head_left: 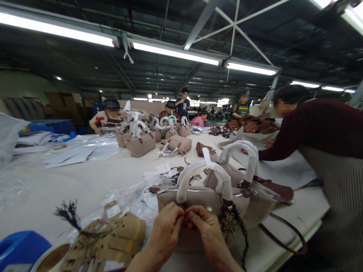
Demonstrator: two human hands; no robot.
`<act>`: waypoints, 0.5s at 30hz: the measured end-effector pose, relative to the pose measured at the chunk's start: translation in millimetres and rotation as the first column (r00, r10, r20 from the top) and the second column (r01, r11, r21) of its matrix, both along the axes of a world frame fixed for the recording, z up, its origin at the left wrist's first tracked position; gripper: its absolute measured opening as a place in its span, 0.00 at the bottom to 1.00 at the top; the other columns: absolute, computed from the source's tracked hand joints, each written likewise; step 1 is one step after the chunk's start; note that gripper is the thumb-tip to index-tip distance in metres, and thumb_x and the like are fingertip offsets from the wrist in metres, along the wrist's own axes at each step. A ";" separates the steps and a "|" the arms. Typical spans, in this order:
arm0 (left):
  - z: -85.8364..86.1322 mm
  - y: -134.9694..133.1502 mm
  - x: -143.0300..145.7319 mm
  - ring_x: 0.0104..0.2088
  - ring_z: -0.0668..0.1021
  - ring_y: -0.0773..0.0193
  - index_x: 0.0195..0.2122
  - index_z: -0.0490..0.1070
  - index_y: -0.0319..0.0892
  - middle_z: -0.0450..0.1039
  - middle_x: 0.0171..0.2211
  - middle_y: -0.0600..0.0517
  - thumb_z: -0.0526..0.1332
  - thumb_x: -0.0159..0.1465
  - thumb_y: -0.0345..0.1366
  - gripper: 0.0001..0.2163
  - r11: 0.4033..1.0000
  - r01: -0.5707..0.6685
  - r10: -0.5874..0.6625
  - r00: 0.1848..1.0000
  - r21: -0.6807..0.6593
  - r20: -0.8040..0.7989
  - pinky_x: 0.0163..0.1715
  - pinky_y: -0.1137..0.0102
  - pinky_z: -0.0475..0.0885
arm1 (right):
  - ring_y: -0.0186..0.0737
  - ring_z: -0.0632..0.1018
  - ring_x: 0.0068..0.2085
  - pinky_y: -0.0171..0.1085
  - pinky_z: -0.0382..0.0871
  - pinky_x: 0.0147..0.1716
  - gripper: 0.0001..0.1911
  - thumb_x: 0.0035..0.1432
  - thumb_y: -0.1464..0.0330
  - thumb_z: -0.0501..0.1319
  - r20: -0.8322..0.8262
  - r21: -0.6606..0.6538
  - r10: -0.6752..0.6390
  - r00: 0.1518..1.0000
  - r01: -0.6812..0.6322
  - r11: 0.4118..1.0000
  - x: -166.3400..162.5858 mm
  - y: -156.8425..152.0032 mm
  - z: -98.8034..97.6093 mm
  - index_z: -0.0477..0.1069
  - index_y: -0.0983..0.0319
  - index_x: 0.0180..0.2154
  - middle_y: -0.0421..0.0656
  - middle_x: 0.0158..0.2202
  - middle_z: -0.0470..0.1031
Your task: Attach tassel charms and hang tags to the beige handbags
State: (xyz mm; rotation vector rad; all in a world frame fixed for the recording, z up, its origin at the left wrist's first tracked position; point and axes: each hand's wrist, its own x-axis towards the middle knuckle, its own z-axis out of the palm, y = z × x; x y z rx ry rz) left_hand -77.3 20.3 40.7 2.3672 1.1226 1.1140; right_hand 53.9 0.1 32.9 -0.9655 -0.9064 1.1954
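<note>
A beige handbag with brown trim and a silver zip stands on the table right in front of me. White wrapping covers its handles. My left hand and my right hand meet at the bag's front, near the foot of a handle, both with fingertips pinched together. Whatever they pinch is too small to make out. Beside my right hand, a leopard-patterned charm and a black braided cord hang from the bag. A second beige handbag stands close behind on the right.
Brown cardboard tags with black strings lie at my left, near a round container and a blue plastic object. Clear plastic spreads behind them. More beige bags stand farther back. A co-worker leans over the table at right.
</note>
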 end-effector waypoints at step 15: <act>-19.8 10.3 -7.2 0.28 0.75 0.66 0.27 0.68 0.45 0.70 0.26 0.53 0.52 0.61 0.31 0.08 0.992 0.086 -0.092 0.994 0.087 0.064 0.30 0.76 0.71 | 0.26 0.62 0.14 0.28 0.54 0.13 0.22 0.29 0.51 0.69 -0.064 0.002 -0.020 0.998 0.020 1.000 -6.9 10.1 -12.1 0.72 0.64 0.19 0.35 0.11 0.64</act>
